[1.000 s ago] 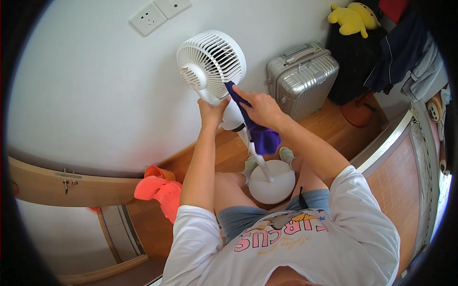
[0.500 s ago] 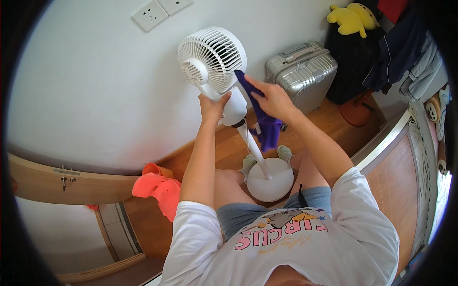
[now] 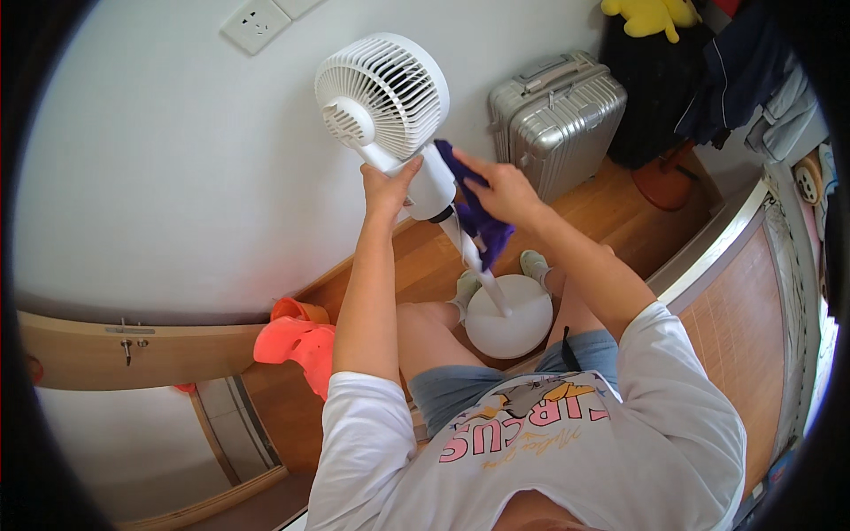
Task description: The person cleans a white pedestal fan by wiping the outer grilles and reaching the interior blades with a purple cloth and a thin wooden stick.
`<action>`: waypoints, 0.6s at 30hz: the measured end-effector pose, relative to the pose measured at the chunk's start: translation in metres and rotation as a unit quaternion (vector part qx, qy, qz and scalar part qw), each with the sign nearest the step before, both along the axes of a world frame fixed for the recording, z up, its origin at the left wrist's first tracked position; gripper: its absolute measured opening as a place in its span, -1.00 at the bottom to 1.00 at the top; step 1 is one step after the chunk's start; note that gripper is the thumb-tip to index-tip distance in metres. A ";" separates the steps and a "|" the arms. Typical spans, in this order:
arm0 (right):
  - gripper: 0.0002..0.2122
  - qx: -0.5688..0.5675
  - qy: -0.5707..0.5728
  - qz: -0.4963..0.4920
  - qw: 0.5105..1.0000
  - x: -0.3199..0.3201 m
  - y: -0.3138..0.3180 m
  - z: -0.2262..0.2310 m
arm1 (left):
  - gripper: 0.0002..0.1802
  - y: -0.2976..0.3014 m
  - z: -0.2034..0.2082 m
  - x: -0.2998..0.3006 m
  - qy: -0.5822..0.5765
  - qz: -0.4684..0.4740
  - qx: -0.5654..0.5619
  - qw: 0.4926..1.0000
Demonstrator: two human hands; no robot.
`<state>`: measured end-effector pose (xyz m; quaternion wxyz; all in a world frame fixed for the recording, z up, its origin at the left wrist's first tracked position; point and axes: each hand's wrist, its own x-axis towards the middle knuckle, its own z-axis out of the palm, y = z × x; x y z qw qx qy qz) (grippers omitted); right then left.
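White fan [image 3: 382, 96], wooden floor [image 3: 589, 226], pale wall [image 3: 186, 168]

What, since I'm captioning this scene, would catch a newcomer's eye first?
A white, round-headed plastic fan stands out near the centre, gripped by the left hand. Beside it, the right hand holds a dark purple cloth. Right of them stands a ribbed silver hard-shell suitcase.

Smooth plastic fan [image 3: 432, 188], matt cloth [image 3: 479, 219]

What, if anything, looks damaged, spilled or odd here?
Nothing stands out: the fan looks intact, held in the left hand; the right hand holds a purple cloth; no spill shows on the visible floor.
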<state>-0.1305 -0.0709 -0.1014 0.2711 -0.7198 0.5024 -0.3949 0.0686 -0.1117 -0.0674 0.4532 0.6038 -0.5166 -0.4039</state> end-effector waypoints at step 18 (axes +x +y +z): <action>-0.57 0.056 0.018 0.066 0.996 0.047 0.010 0.002 | -0.42 -0.009 -0.025 0.020 -0.023 0.011 0.022 0.999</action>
